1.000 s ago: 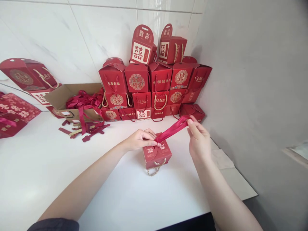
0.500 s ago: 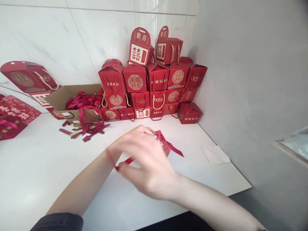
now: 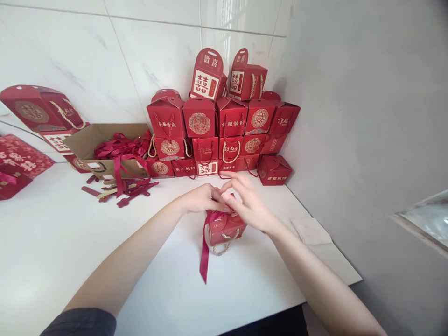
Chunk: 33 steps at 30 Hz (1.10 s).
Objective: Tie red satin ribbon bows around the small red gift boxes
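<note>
A red gift box (image 3: 224, 231) stands on the white counter (image 3: 66, 247), well short of its near edge, below the far stack of red boxes (image 3: 210, 135). The left hand (image 3: 203, 198) curls over the box's top, its grip hidden; the right hand (image 3: 250, 203) is open just beside it; a red ribbon (image 3: 204, 256) trails down the box's left side.

Head-worn camera view, taken from above at close range, is directed forward and down at the left hand (image 3: 201, 198) and right hand (image 3: 250, 203) over a white counter (image 3: 70, 242), facing a tiled wall (image 3: 157, 51), with a grey wall (image 3: 350, 116) at right.
</note>
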Each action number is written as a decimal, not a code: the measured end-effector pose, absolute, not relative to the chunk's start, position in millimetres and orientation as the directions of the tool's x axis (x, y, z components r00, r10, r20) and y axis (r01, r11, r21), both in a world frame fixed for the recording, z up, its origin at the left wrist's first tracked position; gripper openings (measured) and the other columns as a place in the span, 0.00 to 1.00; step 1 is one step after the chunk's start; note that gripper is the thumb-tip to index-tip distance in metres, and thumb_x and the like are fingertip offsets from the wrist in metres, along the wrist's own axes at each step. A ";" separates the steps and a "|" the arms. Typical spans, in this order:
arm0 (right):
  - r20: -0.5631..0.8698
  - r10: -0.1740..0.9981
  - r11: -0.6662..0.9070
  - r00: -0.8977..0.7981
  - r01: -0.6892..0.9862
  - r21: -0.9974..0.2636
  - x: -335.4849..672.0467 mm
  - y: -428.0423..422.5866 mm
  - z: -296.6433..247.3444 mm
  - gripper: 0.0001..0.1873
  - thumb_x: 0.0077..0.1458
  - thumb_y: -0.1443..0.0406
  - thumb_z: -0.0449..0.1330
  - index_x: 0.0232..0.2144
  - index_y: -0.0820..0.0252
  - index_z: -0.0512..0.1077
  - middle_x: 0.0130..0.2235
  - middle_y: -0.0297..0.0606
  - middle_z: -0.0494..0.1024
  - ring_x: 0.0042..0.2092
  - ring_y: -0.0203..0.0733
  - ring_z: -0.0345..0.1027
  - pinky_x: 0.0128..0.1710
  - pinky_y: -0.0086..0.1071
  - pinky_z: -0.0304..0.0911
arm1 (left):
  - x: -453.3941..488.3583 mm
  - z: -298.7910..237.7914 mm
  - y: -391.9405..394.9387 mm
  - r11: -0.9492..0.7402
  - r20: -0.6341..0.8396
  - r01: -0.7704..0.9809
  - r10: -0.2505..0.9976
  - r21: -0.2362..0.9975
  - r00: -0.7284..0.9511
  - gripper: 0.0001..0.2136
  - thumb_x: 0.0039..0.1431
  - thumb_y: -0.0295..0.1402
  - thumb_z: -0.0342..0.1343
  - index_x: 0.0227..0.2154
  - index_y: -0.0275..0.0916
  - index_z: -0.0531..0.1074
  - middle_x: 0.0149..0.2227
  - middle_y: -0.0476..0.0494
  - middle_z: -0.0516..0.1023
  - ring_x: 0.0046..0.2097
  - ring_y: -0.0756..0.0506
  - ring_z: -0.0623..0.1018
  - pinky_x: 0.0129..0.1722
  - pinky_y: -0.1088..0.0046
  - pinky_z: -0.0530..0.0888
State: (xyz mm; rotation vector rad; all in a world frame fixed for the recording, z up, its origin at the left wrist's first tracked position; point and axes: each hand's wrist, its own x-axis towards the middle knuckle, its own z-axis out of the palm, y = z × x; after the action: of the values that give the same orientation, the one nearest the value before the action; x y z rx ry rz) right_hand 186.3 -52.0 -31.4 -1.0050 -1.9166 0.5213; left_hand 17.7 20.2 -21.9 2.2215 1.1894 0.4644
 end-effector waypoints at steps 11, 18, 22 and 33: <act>0.476 0.844 0.528 -0.248 0.222 -0.820 223.5 -40.3 -60.1 0.09 0.51 0.62 0.67 0.25 0.57 0.71 0.42 0.39 0.74 0.44 0.41 0.71 0.47 0.38 0.66 | 9.4 -44.1 35.9 -0.398 0.060 0.165 0.495 0.902 0.867 0.07 0.51 0.35 0.65 0.30 0.37 0.81 0.37 0.40 0.79 0.46 0.45 0.75 0.50 0.68 0.70; 0.560 0.620 0.762 -0.550 0.253 -0.596 224.2 -56.3 -49.6 0.08 0.59 0.71 0.57 0.32 0.54 0.72 0.35 0.38 0.78 0.40 0.41 0.71 0.41 0.38 0.69 | 9.3 -58.9 44.4 -0.387 0.151 0.048 0.468 0.921 0.870 0.05 0.50 0.34 0.66 0.28 0.39 0.81 0.32 0.39 0.81 0.48 0.44 0.73 0.51 0.65 0.70; 0.507 0.618 0.766 -0.600 0.315 -0.561 224.7 -57.2 -51.0 0.12 0.60 0.73 0.53 0.36 0.53 0.74 0.38 0.39 0.78 0.42 0.43 0.71 0.42 0.40 0.70 | 10.5 -54.3 41.6 -0.402 0.136 0.080 0.480 0.912 0.866 0.05 0.49 0.35 0.66 0.28 0.39 0.81 0.32 0.39 0.81 0.48 0.43 0.73 0.51 0.64 0.70; 0.473 0.837 0.540 -0.274 0.271 -0.797 222.8 -45.9 -55.1 0.05 0.61 0.62 0.56 0.38 0.56 0.70 0.40 0.39 0.75 0.42 0.42 0.70 0.46 0.38 0.66 | 13.3 -27.1 21.5 -0.641 0.166 0.193 0.456 0.743 0.874 0.03 0.50 0.29 0.62 0.29 0.38 0.80 0.36 0.42 0.80 0.43 0.45 0.77 0.45 0.70 0.73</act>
State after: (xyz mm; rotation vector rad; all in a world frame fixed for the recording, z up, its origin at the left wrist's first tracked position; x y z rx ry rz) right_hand 222.8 -45.9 -55.1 -0.9166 -1.8111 0.7347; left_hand 13.3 21.5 -27.1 2.2682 0.4654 0.4388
